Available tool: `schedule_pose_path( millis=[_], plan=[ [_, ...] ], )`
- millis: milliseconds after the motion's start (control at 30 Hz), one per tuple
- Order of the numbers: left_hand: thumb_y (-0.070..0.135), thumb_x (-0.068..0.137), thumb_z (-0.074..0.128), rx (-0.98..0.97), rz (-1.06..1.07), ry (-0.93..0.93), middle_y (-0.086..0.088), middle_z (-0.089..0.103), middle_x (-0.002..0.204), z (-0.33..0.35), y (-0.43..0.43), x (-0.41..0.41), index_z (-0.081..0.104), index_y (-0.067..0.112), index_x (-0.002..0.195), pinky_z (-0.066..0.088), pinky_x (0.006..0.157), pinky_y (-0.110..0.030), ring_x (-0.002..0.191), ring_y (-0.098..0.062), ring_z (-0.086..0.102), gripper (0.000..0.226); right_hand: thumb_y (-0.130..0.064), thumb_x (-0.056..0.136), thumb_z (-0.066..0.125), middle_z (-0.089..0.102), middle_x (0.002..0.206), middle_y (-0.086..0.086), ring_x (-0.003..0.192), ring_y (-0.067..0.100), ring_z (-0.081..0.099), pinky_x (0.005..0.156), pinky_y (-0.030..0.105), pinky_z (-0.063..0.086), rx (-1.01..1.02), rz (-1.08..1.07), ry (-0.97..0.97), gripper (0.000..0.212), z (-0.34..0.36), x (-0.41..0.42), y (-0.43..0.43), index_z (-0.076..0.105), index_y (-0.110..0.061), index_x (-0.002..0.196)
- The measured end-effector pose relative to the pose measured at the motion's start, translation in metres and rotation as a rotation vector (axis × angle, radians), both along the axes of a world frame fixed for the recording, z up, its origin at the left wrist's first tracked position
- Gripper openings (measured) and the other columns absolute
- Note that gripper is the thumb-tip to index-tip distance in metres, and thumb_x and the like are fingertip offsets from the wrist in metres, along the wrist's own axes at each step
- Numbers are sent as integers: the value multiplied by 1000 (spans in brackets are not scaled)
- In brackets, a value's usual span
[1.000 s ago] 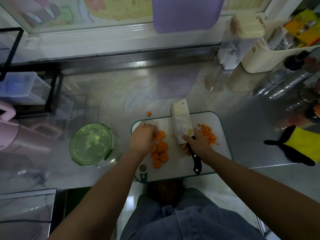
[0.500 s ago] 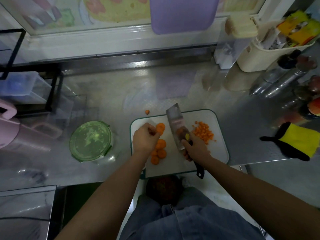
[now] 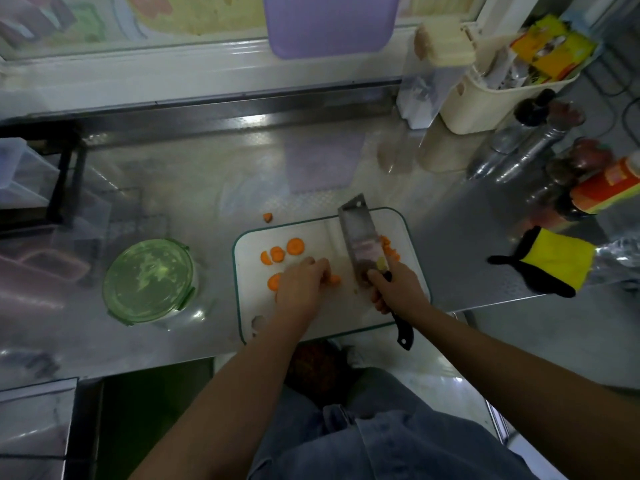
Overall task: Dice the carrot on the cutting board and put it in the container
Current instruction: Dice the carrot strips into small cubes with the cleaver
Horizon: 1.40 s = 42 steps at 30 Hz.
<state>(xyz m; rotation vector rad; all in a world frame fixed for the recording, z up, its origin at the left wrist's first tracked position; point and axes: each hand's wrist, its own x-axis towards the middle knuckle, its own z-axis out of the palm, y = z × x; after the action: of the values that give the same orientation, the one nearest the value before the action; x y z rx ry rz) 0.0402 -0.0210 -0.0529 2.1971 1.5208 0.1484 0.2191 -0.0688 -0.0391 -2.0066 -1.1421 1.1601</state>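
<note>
The right hand (image 3: pixel 394 287) is closed round the black handle of the cleaver (image 3: pixel 358 237), whose blade is held over the white cutting board (image 3: pixel 346 317) with diced carrot (image 3: pixel 390 250) just beside its right face. The left hand (image 3: pixel 301 285) has its fingers curled down, pinning a carrot piece (image 3: pixel 334 280) to the board left of the blade; round carrot slices (image 3: pixel 295 246) lie loose beyond it. The container (image 3: pixel 149 280), green lid on, stands on the counter (image 3: pixel 207 188) left of the board, apart from it.
</note>
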Motion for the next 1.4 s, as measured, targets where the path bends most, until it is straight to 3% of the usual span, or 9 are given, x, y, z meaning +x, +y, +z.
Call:
schedule_pose_path(
  millis=[133, 300, 600, 800, 967, 1067, 1167, 1233, 1400],
  plan=[
    [20, 84, 59, -35, 45, 10, -3, 61, 97, -2, -3, -11, 59, 20, 105, 41, 67, -31, 88, -23, 61, 20, -15, 95, 49, 61, 55, 9, 37, 17, 53, 38, 26, 46, 23, 107, -32, 11, 0, -4, -5, 57, -9, 102],
    [44, 79, 66, -78, 74, -25, -2, 61, 107, -1, -10, -7, 56, 20, 119, 47, 74, -33, 96, -21, 60, 47, -17, 96, 49, 64, 60, 11, 37, 14, 55, 40, 28, 49, 28, 196, -80, 12, -3, -14, -10, 54, -12, 106],
    [37, 87, 60, -42, 91, 46, -9, 58, 105, -3, -13, 11, 63, 14, 103, 47, 72, -37, 93, -27, 59, 28, -18, 96, 48, 62, 64, 13, 42, 22, 58, 46, 36, 54, 30, 100, -209, 14, -3, 10, -17, 51, -5, 96],
    [33, 87, 62, -51, 95, -9, -9, 57, 110, -5, -17, 26, 59, 13, 110, 49, 78, -37, 95, -27, 59, 30, -20, 96, 49, 65, 69, 13, 49, 23, 59, 55, 40, 55, 55, 289, -296, 14, -3, 8, -22, 52, -9, 105],
    [41, 84, 66, -99, 237, -108, -8, 60, 103, -5, -24, 19, 60, 11, 107, 47, 76, -35, 94, -25, 59, 38, -22, 96, 48, 64, 68, 13, 54, 27, 59, 60, 44, 53, 81, 227, -367, 17, -11, 2, -21, 52, -8, 106],
    [37, 83, 70, -156, 346, -205, -8, 68, 90, -6, -25, 18, 63, 9, 99, 50, 70, -32, 84, -22, 63, 33, -22, 96, 46, 61, 68, 13, 54, 28, 60, 57, 47, 53, 71, 168, -364, 14, -8, 2, -18, 50, -9, 93],
    [30, 83, 71, -208, 429, -241, -8, 70, 94, -7, -23, 21, 67, 9, 100, 49, 72, -29, 87, -21, 64, 27, -20, 97, 46, 62, 66, 15, 49, 27, 61, 51, 43, 54, 46, 180, -281, 12, -2, 3, -16, 49, -9, 93],
    [27, 82, 71, -226, 455, -256, -8, 71, 96, -9, -21, 24, 68, 10, 99, 50, 74, -29, 88, -21, 65, 24, -19, 96, 48, 64, 70, 16, 55, 30, 62, 57, 45, 55, 46, 241, -288, 13, -1, 3, -17, 52, -8, 101],
    [26, 81, 71, -281, 521, -264, -7, 71, 97, -12, -18, 27, 70, 11, 98, 51, 76, -30, 89, -21, 65, 23, -20, 95, 49, 63, 71, 16, 60, 33, 61, 62, 51, 53, 51, 220, -310, 10, 0, 4, -18, 50, -10, 93]
  ],
)
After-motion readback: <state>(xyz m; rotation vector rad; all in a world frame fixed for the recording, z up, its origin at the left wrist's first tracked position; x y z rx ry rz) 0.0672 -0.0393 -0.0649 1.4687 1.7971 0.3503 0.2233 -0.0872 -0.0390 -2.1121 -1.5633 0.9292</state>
